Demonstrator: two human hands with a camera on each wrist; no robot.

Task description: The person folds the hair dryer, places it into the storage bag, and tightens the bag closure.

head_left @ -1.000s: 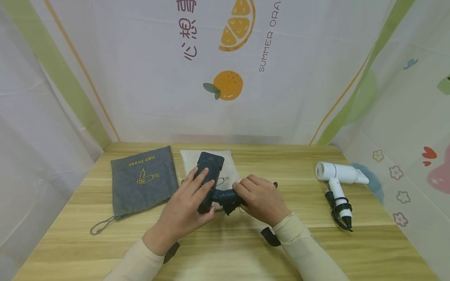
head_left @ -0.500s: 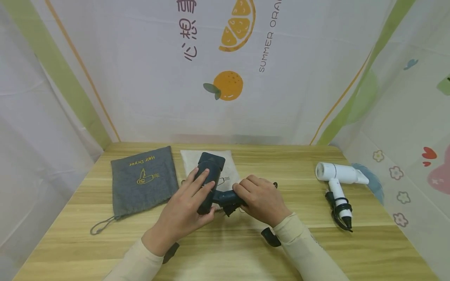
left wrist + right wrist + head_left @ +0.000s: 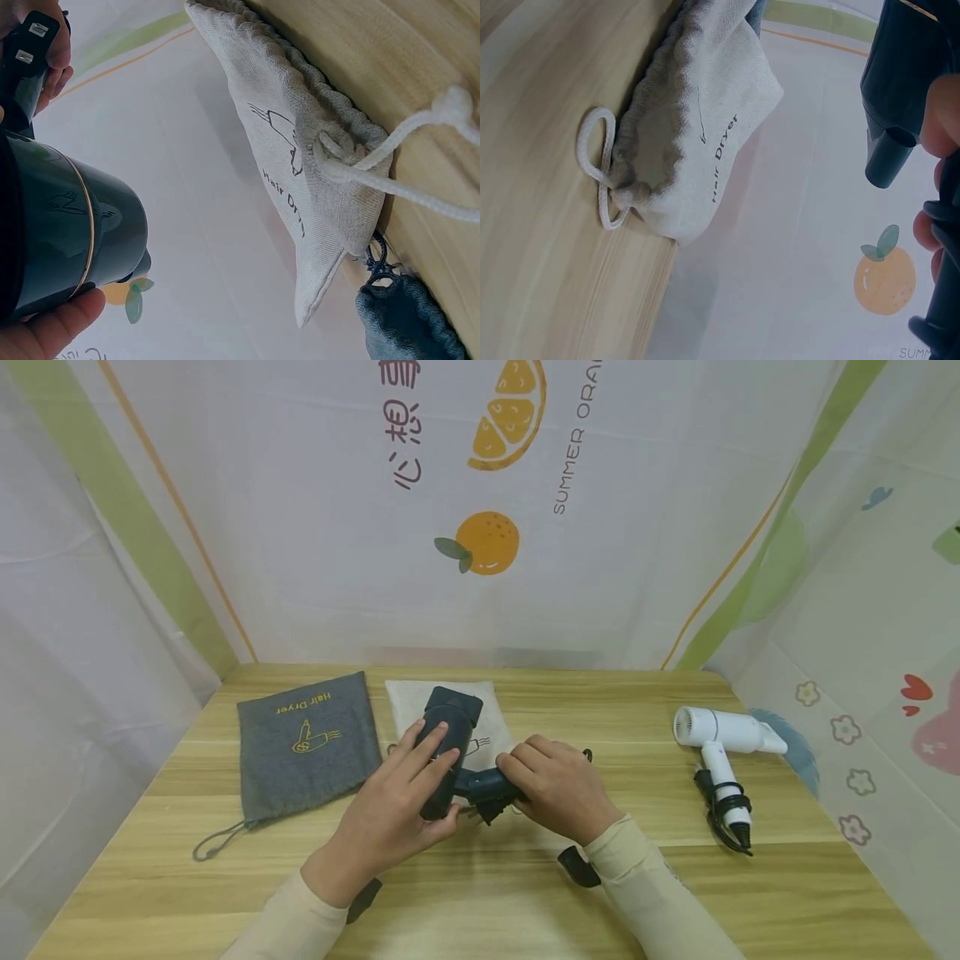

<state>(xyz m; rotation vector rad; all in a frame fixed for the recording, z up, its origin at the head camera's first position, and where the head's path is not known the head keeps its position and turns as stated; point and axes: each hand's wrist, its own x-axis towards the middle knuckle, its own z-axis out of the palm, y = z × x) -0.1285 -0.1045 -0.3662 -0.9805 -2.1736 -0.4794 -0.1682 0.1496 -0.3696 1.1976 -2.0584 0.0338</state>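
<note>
Your left hand (image 3: 397, 802) clasps the dark dryer (image 3: 460, 732) by its barrel (image 3: 112, 217), your right hand (image 3: 558, 785) by its handle (image 3: 483, 783), clear of the pale bag (image 3: 491, 714). The nozzle (image 3: 890, 159) looks already fitted; two black pieces (image 3: 579, 867) lie untouched.

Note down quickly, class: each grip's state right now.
Left grip: holding the dark hair dryer by its barrel.
Right grip: holding that hair dryer's handle.

white hair dryer (image 3: 718, 758): right | grey pouch (image 3: 309, 760): left | printed cloth (image 3: 322, 527): behind
</note>
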